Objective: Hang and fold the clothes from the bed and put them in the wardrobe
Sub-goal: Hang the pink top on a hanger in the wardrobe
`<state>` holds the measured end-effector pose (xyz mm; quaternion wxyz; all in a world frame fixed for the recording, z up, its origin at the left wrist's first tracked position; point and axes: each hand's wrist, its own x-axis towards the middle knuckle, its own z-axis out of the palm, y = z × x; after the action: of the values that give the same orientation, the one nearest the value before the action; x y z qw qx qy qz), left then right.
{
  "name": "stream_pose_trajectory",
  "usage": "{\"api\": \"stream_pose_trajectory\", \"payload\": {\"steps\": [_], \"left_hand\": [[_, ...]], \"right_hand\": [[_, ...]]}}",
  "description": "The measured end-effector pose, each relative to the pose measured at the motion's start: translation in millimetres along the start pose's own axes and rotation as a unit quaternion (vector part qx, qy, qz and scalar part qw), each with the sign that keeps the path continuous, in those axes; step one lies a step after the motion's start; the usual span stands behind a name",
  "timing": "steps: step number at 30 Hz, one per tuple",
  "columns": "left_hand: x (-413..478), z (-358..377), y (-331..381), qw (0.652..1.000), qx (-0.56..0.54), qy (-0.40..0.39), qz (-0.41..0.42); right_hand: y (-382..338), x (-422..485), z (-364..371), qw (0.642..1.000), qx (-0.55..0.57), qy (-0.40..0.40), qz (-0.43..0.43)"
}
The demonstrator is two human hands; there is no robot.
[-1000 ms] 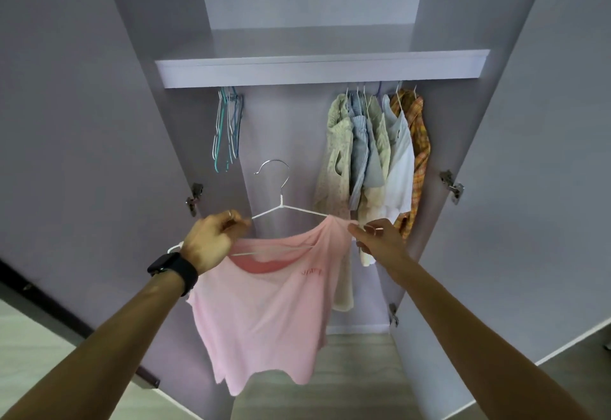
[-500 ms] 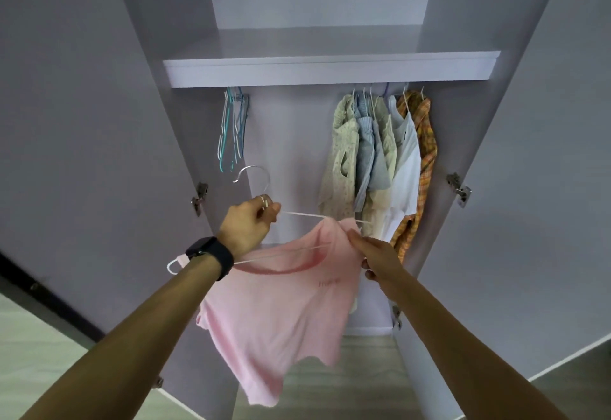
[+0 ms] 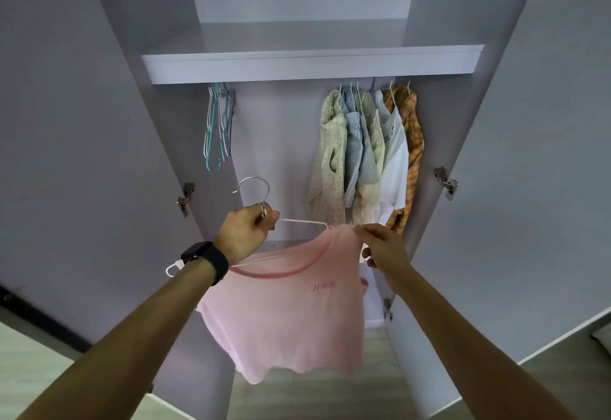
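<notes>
A pink T-shirt [image 3: 284,317] hangs on a white wire hanger [image 3: 302,221] in front of the open wardrobe [image 3: 310,62]. My left hand [image 3: 246,233] grips the hanger just below its metal hook [image 3: 254,185]. My right hand [image 3: 383,246] pinches the shirt's right shoulder at the hanger's end. The hanger's left end sticks out past my left wrist. Under the wardrobe shelf, several hung garments [image 3: 367,155] fill the right part of the rail.
Several empty hangers [image 3: 218,125] hang at the rail's left end. Between them and the hung garments there is a gap. Both wardrobe doors [image 3: 82,122] stand open at my sides, with hinges [image 3: 446,183] on the frame. Wooden floor lies below.
My left hand slid from the hanger's left arm to the neck below the hook. The shirt has swung and now hangs flatter, its front print facing me.
</notes>
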<state>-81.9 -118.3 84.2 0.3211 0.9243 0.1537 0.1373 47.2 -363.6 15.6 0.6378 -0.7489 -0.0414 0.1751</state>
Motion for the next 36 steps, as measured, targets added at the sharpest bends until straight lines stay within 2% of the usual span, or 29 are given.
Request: {"api": "stream_pose_trajectory", "payload": {"steps": [2, 4, 5, 7, 9, 10, 11, 13, 15, 17, 18, 20, 22, 25, 32, 34, 36], "left_hand": [[0, 2, 1, 1.000, -0.003, -0.010, 0.006], [1, 4, 2, 1.000, -0.011, -0.024, 0.005], [1, 5, 3, 0.999, -0.016, -0.032, 0.002], [4, 4, 6, 0.998, -0.027, -0.050, -0.006], [8, 4, 11, 0.997, -0.047, -0.063, -0.014], [10, 6, 14, 0.995, -0.059, -0.074, -0.017], [11, 6, 17, 0.993, -0.070, -0.089, -0.022], [13, 8, 23, 0.985, -0.106, -0.129, -0.030], [11, 0, 22, 0.972, -0.192, -0.132, -0.041], [9, -16, 6, 0.964, -0.249, -0.074, -0.058], [6, -26, -7, 0.971, -0.224, -0.036, -0.076], [-2, -42, -38, 0.986, -0.097, 0.008, -0.137], [-13, -50, -63, 0.979, -0.011, -0.027, -0.202], [-21, -41, -78, 0.959, 0.045, -0.135, -0.246], [-29, -21, -77, 0.940, -0.071, -0.154, -0.297], [-27, -19, -76, 0.941, -0.078, -0.137, -0.301], [-25, -14, -77, 0.943, -0.085, -0.088, -0.310]], "right_hand": [[2, 0, 2, 0.998, -0.022, 0.052, -0.009], [7, -1, 3, 0.987, -0.090, 0.127, -0.033], [8, -3, 5, 0.978, -0.126, 0.153, -0.060], [3, -14, 14, 0.951, -0.199, 0.168, -0.168], [-9, -20, 24, 0.893, -0.313, 0.144, -0.290], [-18, -22, 28, 0.873, -0.346, 0.101, -0.329], [-27, -24, 34, 0.869, -0.352, 0.036, -0.346], [-39, -27, 42, 0.885, -0.307, -0.083, -0.340], [-43, -27, 45, 0.899, -0.273, -0.116, -0.321], [-40, -25, 40, 0.920, -0.250, -0.099, -0.287], [-38, -23, 36, 0.928, -0.242, -0.088, -0.270], [-34, -19, 26, 0.935, -0.240, -0.073, -0.250], [-34, -17, 22, 0.936, -0.236, -0.078, -0.248], [-34, -15, 20, 0.935, -0.232, -0.078, -0.256], [-25, -6, 18, 0.939, -0.236, -0.037, -0.249], [-22, -6, 16, 0.939, -0.234, -0.042, -0.248], [-19, -7, 16, 0.939, -0.231, -0.052, -0.251]]}}
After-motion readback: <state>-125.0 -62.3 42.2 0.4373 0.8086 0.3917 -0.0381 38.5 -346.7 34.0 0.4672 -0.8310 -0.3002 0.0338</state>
